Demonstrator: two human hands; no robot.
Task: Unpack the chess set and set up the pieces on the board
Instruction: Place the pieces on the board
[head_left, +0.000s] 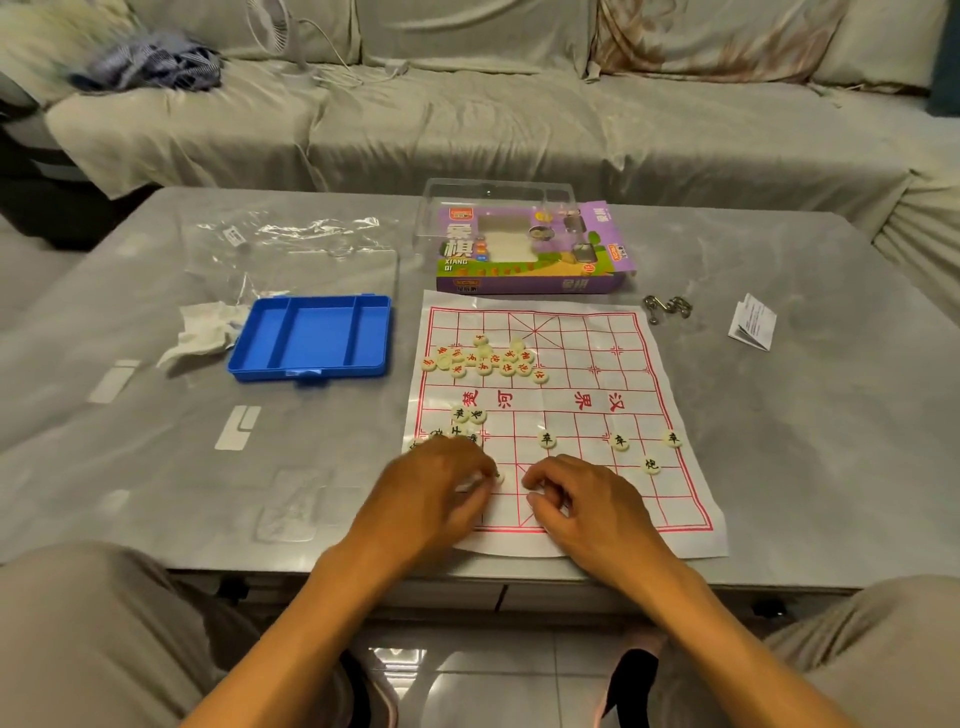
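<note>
Grey table (156, 405) before a covered sofa (467, 119); left hand (441, 493) and right hand (576, 499) each pinch pieces, unclear.

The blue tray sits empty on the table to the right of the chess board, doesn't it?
Not quite: the blue tray is empty and on the table, but the head view shows it to the left of the chess board, not the right.

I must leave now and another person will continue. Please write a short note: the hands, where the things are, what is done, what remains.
Left hand pinches a piece at the board's near edge; right hand is curled there, its grip unclear.
Board is unfolded on the table. Blue tray is empty.
Done: four black pieces spread out.
Left: red pile and small black cluster to place.
</note>
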